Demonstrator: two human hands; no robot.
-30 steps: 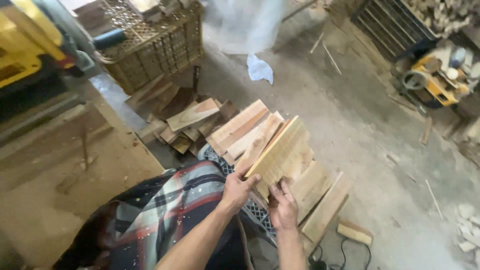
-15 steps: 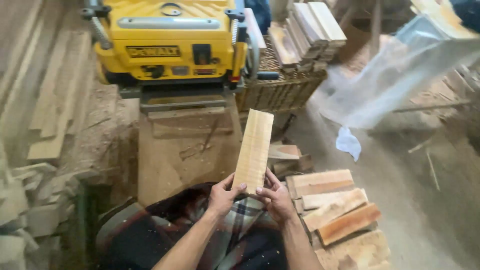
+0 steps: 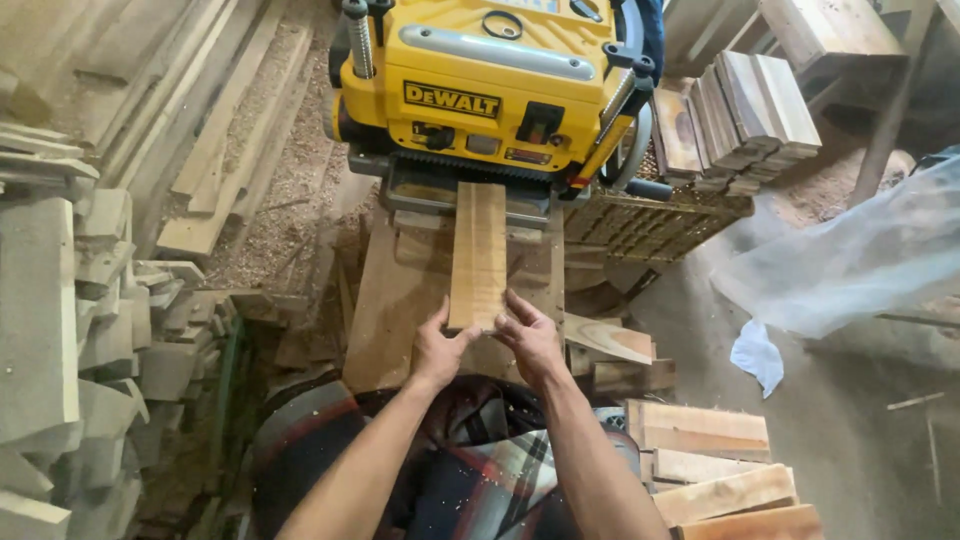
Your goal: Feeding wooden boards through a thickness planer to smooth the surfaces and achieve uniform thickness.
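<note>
A short light wooden board (image 3: 478, 255) lies lengthwise on the infeed table of a yellow thickness planer (image 3: 480, 95), its far end at the machine's mouth. My left hand (image 3: 438, 345) grips the board's near left corner. My right hand (image 3: 530, 335) holds the near right corner, fingers spread along the edge. Both forearms reach out over a plaid cloth (image 3: 480, 470) on my lap.
Pale cut blocks (image 3: 60, 330) are stacked on the left, with long planks and sawdust behind them. A wire basket (image 3: 650, 225) and planed boards (image 3: 745, 115) stand right of the planer. Rough boards (image 3: 715, 470) pile at lower right, next to a clear plastic sheet (image 3: 860, 250).
I lifted a board off the pile on the right, turned left to the planer and lowered the board flat onto its infeed table, with its far end now at the mouth.
</note>
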